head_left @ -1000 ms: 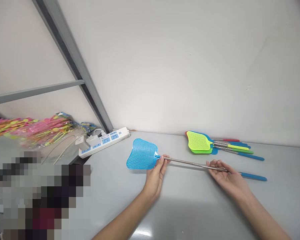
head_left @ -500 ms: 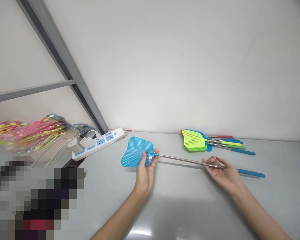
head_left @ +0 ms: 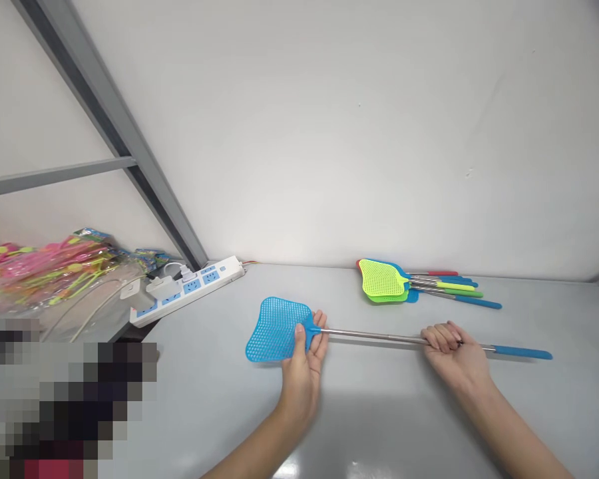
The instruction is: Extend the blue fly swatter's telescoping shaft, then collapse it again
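A blue fly swatter (head_left: 277, 330) with a perforated head, a thin metal rod and a blue grip lies across both hands, just over the table. My left hand (head_left: 302, 372) pinches the neck end of its head, thumb on top and fingers beneath. Further along the rod, my right hand (head_left: 454, 352) is wrapped round the metal in a fist, the blue grip sticking out to its right. Behind, against the wall, rests a pile of fly swatters (head_left: 383, 278) in yellow-green, green, blue and red, their handles pointing right.
A white power strip (head_left: 190, 289) with plugs in it stands at the back left of the grey table (head_left: 204, 386). Left of it lie colourful items in clear plastic bags (head_left: 54, 266). A grey metal frame (head_left: 114, 126) leans up along the wall. Something pixelated covers the lower left.
My right hand has closed its fingers round the rod, where they were loosely open under it. The swatter and both hands sit a little lower and further right in view.
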Tool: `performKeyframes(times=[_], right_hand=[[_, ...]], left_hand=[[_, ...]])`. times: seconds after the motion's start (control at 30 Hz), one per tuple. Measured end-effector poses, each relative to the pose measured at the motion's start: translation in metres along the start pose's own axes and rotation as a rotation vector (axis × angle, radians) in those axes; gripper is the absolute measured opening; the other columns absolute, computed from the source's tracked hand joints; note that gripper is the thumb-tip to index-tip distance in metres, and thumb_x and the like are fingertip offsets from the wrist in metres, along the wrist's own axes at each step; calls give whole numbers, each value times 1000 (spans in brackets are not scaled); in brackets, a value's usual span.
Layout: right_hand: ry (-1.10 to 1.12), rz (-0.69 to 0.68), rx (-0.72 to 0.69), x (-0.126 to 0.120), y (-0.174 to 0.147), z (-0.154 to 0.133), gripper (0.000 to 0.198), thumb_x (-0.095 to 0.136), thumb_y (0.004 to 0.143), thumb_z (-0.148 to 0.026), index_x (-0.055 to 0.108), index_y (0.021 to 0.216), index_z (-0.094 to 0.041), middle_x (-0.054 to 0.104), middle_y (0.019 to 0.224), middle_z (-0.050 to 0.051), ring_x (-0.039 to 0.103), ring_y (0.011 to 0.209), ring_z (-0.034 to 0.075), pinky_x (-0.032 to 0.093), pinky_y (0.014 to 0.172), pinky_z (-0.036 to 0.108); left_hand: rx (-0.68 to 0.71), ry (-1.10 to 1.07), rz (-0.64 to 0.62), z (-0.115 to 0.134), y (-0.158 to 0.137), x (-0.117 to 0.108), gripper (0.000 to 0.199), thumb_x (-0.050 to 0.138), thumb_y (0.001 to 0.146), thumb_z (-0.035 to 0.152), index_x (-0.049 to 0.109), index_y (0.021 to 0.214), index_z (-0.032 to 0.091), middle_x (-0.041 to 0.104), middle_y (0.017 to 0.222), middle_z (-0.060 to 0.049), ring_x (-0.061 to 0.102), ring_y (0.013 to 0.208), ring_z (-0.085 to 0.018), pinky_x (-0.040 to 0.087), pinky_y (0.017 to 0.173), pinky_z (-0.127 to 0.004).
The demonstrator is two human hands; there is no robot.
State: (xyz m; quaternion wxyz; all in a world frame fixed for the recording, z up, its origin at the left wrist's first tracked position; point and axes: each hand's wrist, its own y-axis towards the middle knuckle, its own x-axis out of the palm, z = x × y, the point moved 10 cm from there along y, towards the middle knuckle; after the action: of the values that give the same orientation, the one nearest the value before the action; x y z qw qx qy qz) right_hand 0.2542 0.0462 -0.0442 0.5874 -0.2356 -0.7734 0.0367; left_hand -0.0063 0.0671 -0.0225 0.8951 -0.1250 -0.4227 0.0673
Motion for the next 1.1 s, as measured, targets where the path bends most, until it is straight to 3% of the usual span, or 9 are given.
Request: performKeyframes(times=[0.5, 1.1], right_hand=[[-30, -20, -49, -2, -2, 0, 32, 31, 76, -5, 14, 54, -20, 5, 46, -6, 12, 36, 10, 21, 32, 23], [70, 2, -39, -9, -4, 8, 34, 33, 75, -6, 8, 57, -20, 2, 49, -6, 7, 38, 10, 16, 32, 25]], left_hand=[[-19, 12, 110, -8, -16, -12, 25, 47, 78, 26, 52, 102, 20, 53, 114, -8, 49, 103, -17, 40, 89, -27], [16, 48, 120, -10, -14, -19, 28, 46, 78, 30, 53, 102, 17, 52, 114, -9, 49, 103, -18, 39, 90, -28]])
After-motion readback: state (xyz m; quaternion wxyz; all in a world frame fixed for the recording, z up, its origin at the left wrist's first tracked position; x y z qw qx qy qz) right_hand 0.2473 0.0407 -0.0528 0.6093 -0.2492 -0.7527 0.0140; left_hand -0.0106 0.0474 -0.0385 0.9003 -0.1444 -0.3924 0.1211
